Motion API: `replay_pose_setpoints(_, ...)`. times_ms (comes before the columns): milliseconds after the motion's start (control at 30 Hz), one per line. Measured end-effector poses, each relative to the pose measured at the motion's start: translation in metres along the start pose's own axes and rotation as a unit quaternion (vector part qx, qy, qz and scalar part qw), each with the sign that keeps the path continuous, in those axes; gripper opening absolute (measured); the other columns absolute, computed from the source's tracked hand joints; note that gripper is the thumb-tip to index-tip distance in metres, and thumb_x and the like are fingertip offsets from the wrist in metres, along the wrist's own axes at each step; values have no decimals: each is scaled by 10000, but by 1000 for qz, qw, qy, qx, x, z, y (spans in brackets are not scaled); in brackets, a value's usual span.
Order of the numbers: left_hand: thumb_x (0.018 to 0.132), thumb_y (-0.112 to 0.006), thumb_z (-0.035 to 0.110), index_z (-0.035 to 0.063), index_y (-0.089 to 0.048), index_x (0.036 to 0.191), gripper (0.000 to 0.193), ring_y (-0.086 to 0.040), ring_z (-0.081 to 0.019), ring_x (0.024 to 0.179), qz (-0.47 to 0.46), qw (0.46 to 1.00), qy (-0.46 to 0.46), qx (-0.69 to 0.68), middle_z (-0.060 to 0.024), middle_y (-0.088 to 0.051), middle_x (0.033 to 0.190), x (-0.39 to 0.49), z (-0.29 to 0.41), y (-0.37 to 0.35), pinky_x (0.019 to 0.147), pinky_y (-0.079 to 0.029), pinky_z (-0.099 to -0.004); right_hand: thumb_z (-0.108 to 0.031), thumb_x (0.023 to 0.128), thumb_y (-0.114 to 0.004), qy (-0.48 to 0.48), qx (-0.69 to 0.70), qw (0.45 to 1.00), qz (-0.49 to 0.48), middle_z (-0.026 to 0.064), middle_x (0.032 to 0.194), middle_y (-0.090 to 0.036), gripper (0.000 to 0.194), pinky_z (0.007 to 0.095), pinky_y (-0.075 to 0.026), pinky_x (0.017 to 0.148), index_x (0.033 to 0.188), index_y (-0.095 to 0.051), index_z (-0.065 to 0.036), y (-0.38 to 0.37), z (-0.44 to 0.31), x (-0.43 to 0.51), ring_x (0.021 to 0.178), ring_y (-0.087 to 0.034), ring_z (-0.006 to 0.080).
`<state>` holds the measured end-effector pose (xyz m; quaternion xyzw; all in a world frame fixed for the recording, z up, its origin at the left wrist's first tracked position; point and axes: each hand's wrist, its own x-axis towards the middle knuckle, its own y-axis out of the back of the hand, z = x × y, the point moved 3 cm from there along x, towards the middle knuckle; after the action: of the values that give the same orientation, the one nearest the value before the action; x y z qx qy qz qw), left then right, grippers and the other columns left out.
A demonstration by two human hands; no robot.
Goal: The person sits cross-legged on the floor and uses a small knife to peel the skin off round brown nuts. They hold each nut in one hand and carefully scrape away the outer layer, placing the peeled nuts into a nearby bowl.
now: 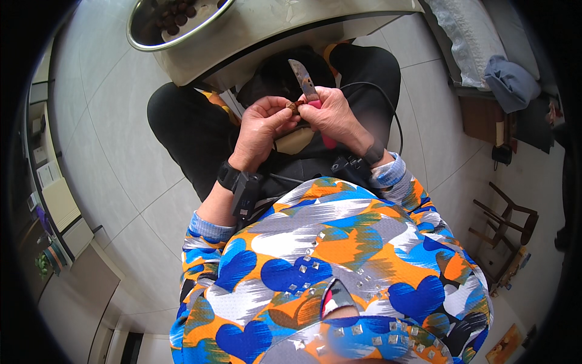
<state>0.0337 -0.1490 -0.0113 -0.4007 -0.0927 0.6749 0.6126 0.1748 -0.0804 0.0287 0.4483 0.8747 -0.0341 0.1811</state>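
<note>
Between the fingertips of my left hand [268, 119] is a small brown nut, probably a chestnut [292, 108]. My right hand [335, 114] grips a knife by its pinkish-red handle [328, 140]. The stained metal blade [301, 76] points up and away, clear of the nut. A reddish-brown bit, perhaps shell [300, 103], shows at my right fingertips, which meet the nut's right side. Both hands are close together above my lap. Fingers partly cover the nut.
A metal bowl [132, 34] with several dark round nuts [180, 19] stands on the table [191, 63] ahead. Black material [286, 75] lies between my knees. A cable [396, 113] loops by my right leg. A wooden chair [504, 214] stands far right.
</note>
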Motion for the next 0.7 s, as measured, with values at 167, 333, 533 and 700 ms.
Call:
replay_pose_setpoints(167,876,-610,33,-12,-590,1038,169,-664,-160,832,-5,1000,10,-9,-98,-657,943,1,-2,0,756,-563,-249,-80,794,-599,-25,39,999,-3,37,663,-615,98,200,-467,465,833,-588,9,0,2,-1,524,-557,60)
replay_pose_setpoints(333,869,-633,65,1,-601,1026,173,-658,-146,817,-7,1000,13,-6,-84,-655,930,0,-1,-2,729,-556,-231,-83,797,-602,-40,44,998,-4,41,673,-623,101,200,-461,465,836,-591,9,2,4,-1,526,-553,55)
replay_pose_setpoints(533,846,-685,137,19,-636,967,176,-630,-98,756,29,994,1,105,-47,-658,864,-2,6,-3,681,-531,-207,-109,777,-639,22,-35,999,18,59,675,-627,141,237,-489,564,809,-620,28,0,0,0,605,-585,87)
replay_pose_setpoints(700,847,-686,143,20,-650,964,173,-612,-79,721,32,992,-28,116,-36,-659,828,-3,5,-5,667,-519,-204,-111,770,-642,27,-38,999,19,65,672,-630,151,247,-498,591,798,-624,37,-1,0,-1,629,-594,95)
